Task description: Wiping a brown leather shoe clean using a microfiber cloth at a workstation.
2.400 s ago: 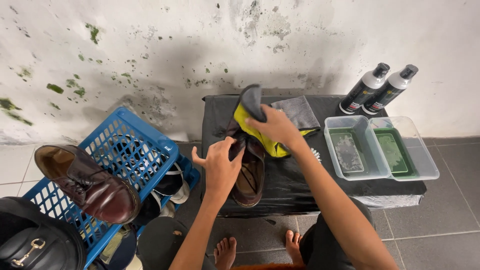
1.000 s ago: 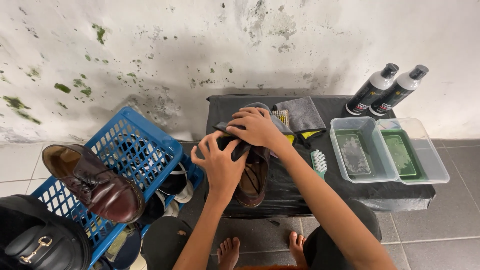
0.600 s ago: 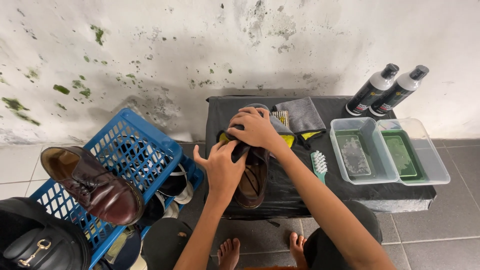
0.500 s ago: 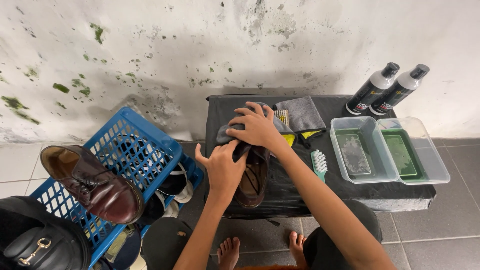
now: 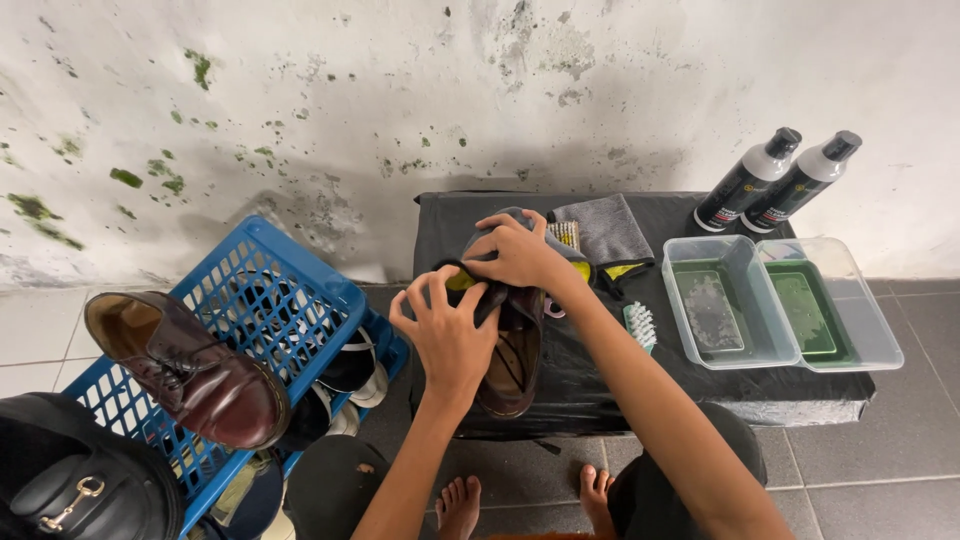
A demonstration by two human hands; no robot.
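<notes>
Bare black tabletop (image 5: 700, 385) before clear trays (image 5: 780, 305) (crate (image 5: 290, 300) leftward)

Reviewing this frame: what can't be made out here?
Head view only:
- Toe of the brown leather shoe: covered by the left hand and right hand.
- Yellow-and-grey cloth: mostly under the hands.
- Blue plastic crate: contents shadowed.
- Black leather bag: cut off by the edge.
</notes>
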